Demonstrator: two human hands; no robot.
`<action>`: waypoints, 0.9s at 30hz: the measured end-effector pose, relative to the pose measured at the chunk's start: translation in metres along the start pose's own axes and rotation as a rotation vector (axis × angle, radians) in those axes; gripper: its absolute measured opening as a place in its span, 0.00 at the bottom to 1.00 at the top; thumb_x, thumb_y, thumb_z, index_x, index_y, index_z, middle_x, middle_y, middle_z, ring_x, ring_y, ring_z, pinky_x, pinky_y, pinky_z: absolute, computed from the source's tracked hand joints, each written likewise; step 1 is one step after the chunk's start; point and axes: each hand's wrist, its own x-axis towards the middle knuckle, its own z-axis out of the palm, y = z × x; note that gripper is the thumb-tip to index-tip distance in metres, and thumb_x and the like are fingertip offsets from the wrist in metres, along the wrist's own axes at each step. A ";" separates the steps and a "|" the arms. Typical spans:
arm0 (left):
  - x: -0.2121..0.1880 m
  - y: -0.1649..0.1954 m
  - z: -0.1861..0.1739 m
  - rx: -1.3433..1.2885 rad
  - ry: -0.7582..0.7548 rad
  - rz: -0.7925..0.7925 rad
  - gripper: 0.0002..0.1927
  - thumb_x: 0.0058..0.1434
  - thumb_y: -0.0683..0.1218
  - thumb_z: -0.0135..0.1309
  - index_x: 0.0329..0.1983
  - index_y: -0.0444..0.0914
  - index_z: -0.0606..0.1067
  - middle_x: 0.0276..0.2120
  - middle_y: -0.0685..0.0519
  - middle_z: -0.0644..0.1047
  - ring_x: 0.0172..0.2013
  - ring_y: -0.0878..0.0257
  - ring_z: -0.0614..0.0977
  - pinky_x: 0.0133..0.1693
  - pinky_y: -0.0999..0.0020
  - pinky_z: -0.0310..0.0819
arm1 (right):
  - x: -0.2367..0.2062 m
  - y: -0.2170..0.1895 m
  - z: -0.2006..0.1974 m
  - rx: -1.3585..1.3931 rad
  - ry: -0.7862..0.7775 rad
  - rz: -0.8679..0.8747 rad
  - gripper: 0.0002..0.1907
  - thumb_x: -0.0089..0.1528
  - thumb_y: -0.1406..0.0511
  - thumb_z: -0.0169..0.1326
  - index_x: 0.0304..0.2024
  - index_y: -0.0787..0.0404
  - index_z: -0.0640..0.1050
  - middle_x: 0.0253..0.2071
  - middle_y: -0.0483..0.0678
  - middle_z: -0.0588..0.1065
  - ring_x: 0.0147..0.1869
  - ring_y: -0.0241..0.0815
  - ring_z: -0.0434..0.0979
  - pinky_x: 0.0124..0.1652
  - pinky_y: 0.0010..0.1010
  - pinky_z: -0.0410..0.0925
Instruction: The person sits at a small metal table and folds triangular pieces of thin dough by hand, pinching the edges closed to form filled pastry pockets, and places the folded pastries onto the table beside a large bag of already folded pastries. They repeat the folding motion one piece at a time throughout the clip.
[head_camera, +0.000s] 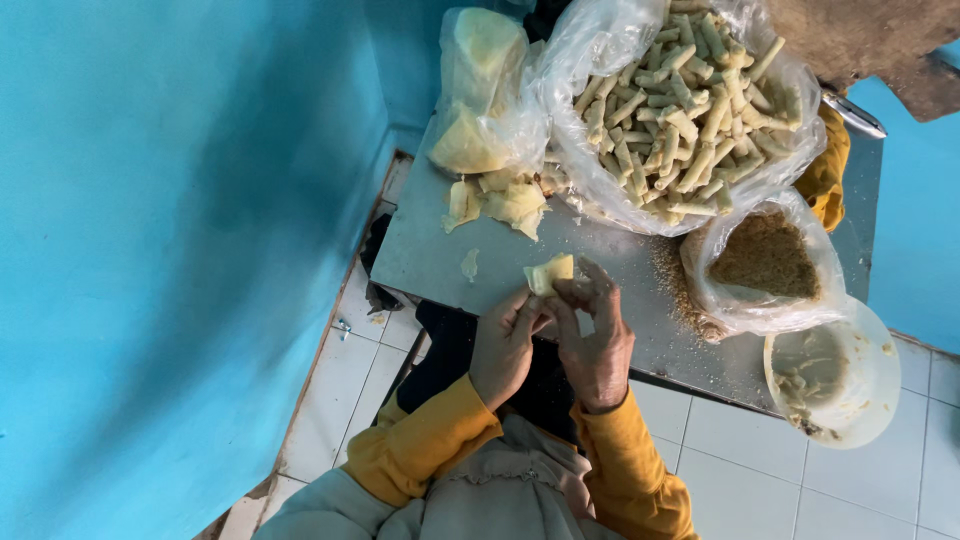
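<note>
Pinching a small pale wrapper (549, 273) between both sets of fingertips, the person works it just above the metal table's (420, 250) near edge, left hand (505, 345) steadying, right hand (595, 340) curled over it. Loose wrappers (500, 200) lie within easy reach just beyond. Off right, a bowl of batter (835, 375) and a bag of crumbs (765, 260) sit close together. Farthest back, an open bag (680, 100) holds the finished rolls.

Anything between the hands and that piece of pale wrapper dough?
No. Both hands already pinch the dough piece: left hand from below-left, right hand from the right, fingers touching it directly above the metal table.
</note>
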 end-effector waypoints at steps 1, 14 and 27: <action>0.000 0.002 0.002 -0.016 -0.010 0.003 0.17 0.78 0.45 0.41 0.58 0.29 0.74 0.45 0.52 0.79 0.47 0.68 0.80 0.53 0.71 0.76 | 0.001 0.002 0.000 0.014 0.007 0.040 0.29 0.62 0.73 0.60 0.65 0.62 0.68 0.47 0.52 0.82 0.48 0.40 0.85 0.47 0.29 0.77; 0.000 0.014 -0.001 0.256 0.087 -0.057 0.16 0.74 0.48 0.51 0.50 0.29 0.79 0.33 0.54 0.79 0.33 0.72 0.75 0.36 0.75 0.70 | -0.001 0.039 -0.013 0.538 -0.082 0.118 0.27 0.65 0.75 0.54 0.66 0.68 0.65 0.44 0.56 0.79 0.46 0.41 0.81 0.47 0.28 0.75; 0.013 0.066 -0.034 1.200 0.263 0.594 0.30 0.67 0.48 0.54 0.66 0.25 0.64 0.66 0.29 0.60 0.68 0.38 0.56 0.65 0.42 0.55 | 0.000 0.016 -0.020 -0.351 -0.143 -0.319 0.21 0.63 0.71 0.61 0.57 0.68 0.73 0.44 0.51 0.80 0.39 0.44 0.84 0.38 0.31 0.76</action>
